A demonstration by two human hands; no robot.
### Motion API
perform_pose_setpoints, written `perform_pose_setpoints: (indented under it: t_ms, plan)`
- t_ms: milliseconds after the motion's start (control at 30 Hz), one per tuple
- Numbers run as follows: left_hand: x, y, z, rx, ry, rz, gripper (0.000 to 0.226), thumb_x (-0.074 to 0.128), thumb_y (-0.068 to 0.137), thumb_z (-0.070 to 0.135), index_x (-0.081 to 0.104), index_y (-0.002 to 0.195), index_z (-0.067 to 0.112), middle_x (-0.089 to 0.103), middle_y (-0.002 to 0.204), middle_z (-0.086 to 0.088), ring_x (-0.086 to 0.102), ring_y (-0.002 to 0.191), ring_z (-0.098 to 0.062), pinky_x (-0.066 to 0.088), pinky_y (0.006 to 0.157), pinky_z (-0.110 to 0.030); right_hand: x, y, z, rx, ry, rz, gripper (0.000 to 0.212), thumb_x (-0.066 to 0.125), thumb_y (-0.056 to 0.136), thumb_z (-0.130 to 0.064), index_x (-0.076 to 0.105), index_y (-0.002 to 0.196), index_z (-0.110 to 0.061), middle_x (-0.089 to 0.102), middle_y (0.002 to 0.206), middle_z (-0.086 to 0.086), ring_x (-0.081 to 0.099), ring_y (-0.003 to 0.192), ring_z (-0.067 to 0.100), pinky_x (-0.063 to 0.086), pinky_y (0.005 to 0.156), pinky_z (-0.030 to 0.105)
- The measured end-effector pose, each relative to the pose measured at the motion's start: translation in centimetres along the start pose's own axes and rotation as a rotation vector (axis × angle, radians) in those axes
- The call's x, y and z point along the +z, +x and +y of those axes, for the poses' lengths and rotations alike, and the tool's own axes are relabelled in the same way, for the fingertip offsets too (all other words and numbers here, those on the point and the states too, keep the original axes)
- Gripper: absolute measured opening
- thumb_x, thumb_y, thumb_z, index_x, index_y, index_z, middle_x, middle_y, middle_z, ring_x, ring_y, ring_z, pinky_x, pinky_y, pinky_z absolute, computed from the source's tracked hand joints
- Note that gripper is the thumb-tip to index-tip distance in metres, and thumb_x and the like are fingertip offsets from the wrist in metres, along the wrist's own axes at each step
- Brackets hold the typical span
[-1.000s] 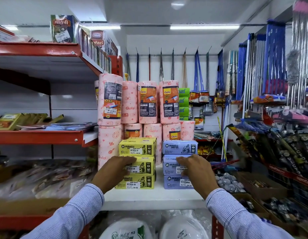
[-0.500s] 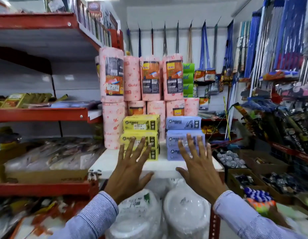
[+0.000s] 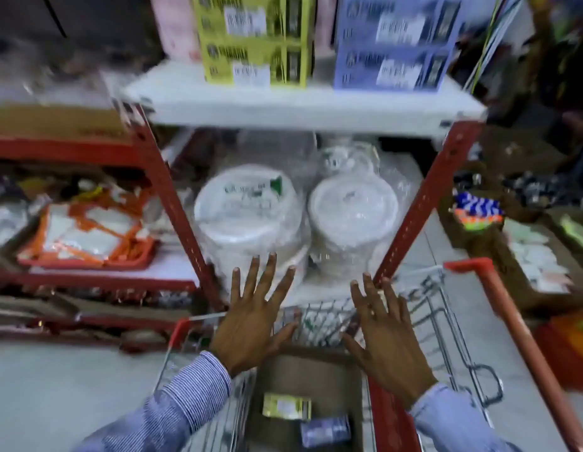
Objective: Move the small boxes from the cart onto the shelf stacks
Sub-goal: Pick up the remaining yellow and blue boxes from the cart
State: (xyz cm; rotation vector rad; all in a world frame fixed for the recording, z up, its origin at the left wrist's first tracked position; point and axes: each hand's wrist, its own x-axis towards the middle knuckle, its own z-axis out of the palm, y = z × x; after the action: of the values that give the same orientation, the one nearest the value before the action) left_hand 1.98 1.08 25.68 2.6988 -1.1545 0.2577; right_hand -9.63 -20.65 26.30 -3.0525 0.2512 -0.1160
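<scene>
While both spread, left hand (image 3: 251, 324), right hand (image 3: 386, 340), above cart (image 3: 447, 321), empty

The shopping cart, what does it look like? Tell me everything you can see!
The shopping cart is a silvery wire basket with red plastic corners and a long red handle bar on the right side. It stands on the pale floor, its far end up against the red shelf frame. Inside lies a brown cardboard box holding a small yellow box and a small blue box. Both open, empty hands, the left hand and the right hand, hover over it. The picture is blurry.
</scene>
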Motion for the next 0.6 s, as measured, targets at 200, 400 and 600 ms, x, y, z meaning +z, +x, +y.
perform_pose_setpoints:
  t_ms: [200,400,600]
  plan:
    - [12.1,-6.9,1.4,-0.054,-0.14,-0.39,0.083,0.053,0.09,0.055,0.023,0.155,0.014,0.017,0.164,-0.017,0.015,0.151,-0.041,0.017,0.119,-0.06,11.9,-3.1,1.2,0.064,0.028,-0.431,0.085,0.055,0.091,-0.044,0.009,0.155,-0.013,0.004,0.165,0.013,0.006,0.15,0.037,0.018,0.12,0.05]
    - [23.8,-11.4,1.9,-0.113,-0.177,-0.76,0.077,0.045,0.099,0.045,0.002,0.156,0.017,0.001,0.167,-0.011,0.002,0.154,-0.032,0.007,0.125,-0.051,23.3,-4.0,1.3,-0.065,0.043,-0.736,0.07,0.061,0.089,-0.024,0.028,0.149,-0.009,0.03,0.157,0.013,0.029,0.143,0.031,0.031,0.115,0.041]
    - [31.8,-12.5,1.5,-0.151,-0.159,-0.876,0.073,0.055,0.096,0.026,0.014,0.155,0.014,0.021,0.164,-0.013,0.021,0.149,-0.032,0.023,0.121,-0.048,31.4,-5.4,0.4,-0.108,-0.046,-0.856,0.038,0.063,0.085,-0.019,0.058,0.122,-0.013,0.063,0.125,0.014,0.061,0.113,0.035,0.052,0.093,0.042]
